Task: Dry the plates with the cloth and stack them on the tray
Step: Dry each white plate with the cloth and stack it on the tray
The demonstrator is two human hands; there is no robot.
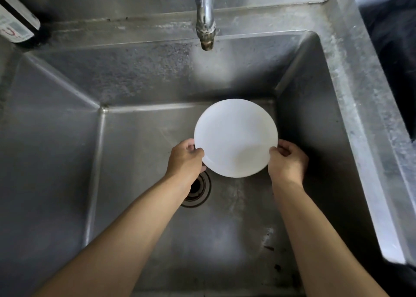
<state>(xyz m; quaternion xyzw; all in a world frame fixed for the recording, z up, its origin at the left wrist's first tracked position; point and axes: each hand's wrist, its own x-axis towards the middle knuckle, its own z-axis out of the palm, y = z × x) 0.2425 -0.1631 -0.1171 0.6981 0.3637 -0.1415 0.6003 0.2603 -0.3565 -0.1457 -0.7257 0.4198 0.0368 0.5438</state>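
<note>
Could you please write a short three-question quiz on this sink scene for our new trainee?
1. True or false: both hands hold the white plate over the steel sink.
2. Which lies partly hidden under the left hand? A) the drain B) a cloth C) a tray
3. Fill in: no water runs from the ___ above the basin.

Key:
1. True; the right hand grips the rim opposite the left.
2. A, the drain.
3. Faucet.
</note>
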